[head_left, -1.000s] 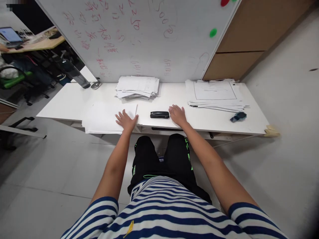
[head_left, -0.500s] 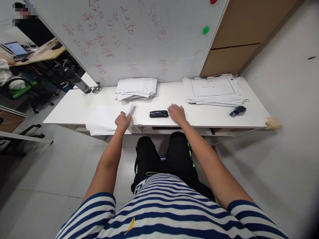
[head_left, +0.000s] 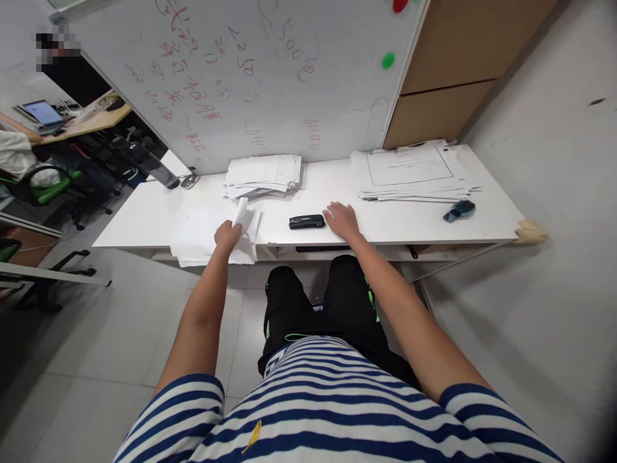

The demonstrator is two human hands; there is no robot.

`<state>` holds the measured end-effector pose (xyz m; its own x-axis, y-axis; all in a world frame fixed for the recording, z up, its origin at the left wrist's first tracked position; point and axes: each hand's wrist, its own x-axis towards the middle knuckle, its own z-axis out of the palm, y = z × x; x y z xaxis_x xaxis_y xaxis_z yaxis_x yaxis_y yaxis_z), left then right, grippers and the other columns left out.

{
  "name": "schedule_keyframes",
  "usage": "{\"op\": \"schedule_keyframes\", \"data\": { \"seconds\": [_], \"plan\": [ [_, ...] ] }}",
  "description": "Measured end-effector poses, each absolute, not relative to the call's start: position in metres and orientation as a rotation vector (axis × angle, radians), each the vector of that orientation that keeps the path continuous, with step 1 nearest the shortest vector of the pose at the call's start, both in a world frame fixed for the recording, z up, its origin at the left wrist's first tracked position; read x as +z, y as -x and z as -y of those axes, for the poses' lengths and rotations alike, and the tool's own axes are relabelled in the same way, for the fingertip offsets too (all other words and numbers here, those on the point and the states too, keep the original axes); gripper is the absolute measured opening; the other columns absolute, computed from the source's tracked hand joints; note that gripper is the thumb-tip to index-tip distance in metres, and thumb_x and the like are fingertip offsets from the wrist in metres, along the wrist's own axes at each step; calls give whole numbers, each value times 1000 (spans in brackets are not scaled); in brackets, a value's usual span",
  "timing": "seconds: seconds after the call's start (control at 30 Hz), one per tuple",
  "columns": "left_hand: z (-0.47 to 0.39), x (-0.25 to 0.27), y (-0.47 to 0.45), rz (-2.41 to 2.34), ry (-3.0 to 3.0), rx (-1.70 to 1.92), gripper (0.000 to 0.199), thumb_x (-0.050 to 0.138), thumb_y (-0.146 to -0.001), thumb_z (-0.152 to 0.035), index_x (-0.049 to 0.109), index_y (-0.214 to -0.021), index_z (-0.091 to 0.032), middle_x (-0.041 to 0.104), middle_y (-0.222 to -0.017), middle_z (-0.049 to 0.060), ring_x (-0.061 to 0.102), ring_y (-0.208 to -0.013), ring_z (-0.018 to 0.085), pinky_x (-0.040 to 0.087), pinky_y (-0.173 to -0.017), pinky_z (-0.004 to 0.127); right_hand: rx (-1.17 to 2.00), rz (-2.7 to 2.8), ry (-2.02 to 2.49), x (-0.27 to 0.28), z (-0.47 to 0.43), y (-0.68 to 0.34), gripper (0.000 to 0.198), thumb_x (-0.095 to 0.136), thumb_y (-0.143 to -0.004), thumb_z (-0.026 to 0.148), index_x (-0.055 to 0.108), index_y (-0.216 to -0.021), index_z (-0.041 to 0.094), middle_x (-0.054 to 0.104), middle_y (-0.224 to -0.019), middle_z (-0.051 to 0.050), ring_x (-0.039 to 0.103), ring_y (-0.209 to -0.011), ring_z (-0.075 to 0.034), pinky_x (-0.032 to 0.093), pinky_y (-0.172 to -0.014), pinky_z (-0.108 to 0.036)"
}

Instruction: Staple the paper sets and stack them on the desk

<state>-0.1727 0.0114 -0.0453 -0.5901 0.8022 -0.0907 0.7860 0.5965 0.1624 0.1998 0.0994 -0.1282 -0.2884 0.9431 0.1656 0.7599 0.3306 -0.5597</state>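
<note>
My left hand [head_left: 227,236] is closed on the raised right edge of some white paper [head_left: 196,233], which curls up above the fist. The paper lies at the front left of the white table and overhangs its front edge. My right hand [head_left: 342,222] rests on the tabletop with its fingers stretched forward. A small pale spot shows at its fingers; I cannot make out what it is. Just left of that hand lies a black stapler [head_left: 307,222], close to the fingertips.
Behind are a paper stack [head_left: 263,175] and a wider stack [head_left: 409,170] against the whiteboard [head_left: 289,103]. A dark blue object [head_left: 459,210] lies at right. A bottle [head_left: 152,166] and a computer mouse [head_left: 189,181] stand back left. Another person's arm [head_left: 22,128] shows far left.
My left hand has moved a little to the left, pulling the raised paper edge over with it. My right hand and the stapler stay in place. The view has shifted slightly.
</note>
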Motion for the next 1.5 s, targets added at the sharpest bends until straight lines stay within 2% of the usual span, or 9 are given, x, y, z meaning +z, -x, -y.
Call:
{"op": "schedule_keyframes", "data": {
  "seconds": [0.27,0.43,0.6,0.73,0.87,1.03,1.17,1.33,1.5],
  "plan": [
    [-11,-45,163,-2653,-1330,149,46,55,-86,-58,62,-113,-22,71,-120,14,65,-113,34,47,-87,39,493,2133,1494,-131,-101,-199,49,34,-107,45,63,-137,19,52,-157,-12,41,-150,-28,20,-127,-54],
    [-14,-46,150,-2650,-1335,143,66,59,-83,-68,56,-127,-19,67,-132,18,62,-122,36,47,-91,40,492,2126,1492,-129,-99,-199,48,37,-107,43,64,-136,17,53,-156,-13,43,-149,-29,22,-126,-54],
    [-21,-43,134,-2653,-1346,49,79,64,-77,-72,55,-133,-17,58,-140,25,59,-126,42,47,-96,46,483,2119,1493,-127,-98,-199,46,38,-106,42,65,-135,19,54,-155,-12,43,-149,-29,22,-126,-54],
    [-24,-42,131,-2639,-1360,-12,82,64,-77,-72,53,-136,-15,58,-138,25,59,-125,43,48,-94,46,495,2123,1498,-125,-98,-199,46,38,-107,41,64,-135,17,54,-155,-13,43,-149,-28,22,-126,-54],
    [-26,-44,131,-2622,-1423,-78,75,61,-83,-66,53,-135,-13,63,-131,25,62,-119,42,49,-90,46,497,2120,1499,-126,-98,-199,46,37,-107,41,64,-136,17,54,-155,-13,43,-149,-28,22,-126,-53],
    [-22,-47,122,-2612,-1563,-162,44,50,-93,-40,58,-127,-12,66,-124,26,66,-111,40,47,-84,44,501,2111,1483,-129,-100,-199,48,37,-107,43,63,-137,16,54,-155,-13,44,-148,-28,22,-126,-54],
    [-17,-40,116,-2639,-1649,-120,35,43,-94,-26,63,-120,-15,65,-125,24,66,-107,37,45,-81,42,490,2101,1472,-131,-101,-199,46,38,-106,42,64,-135,17,56,-153,-13,45,-147,-28,23,-126,-54],
    [-10,-11,115,-2732,-1705,51,32,43,-95,-30,66,-113,-18,69,-116,20,65,-103,36,44,-77,40,480,2094,1471,-131,-101,-199,45,39,-106,41,65,-135,17,56,-153,-12,46,-147,-28,23,-126,-54],
    [-5,37,113,-2785,-1795,293,30,44,-95,-35,68,-108,-21,70,-113,17,63,-104,35,45,-82,41,486,2095,1471,-129,-101,-199,45,40,-106,40,65,-134,16,57,-153,-14,46,-146,-29,24,-125,-55]
  ]
}}
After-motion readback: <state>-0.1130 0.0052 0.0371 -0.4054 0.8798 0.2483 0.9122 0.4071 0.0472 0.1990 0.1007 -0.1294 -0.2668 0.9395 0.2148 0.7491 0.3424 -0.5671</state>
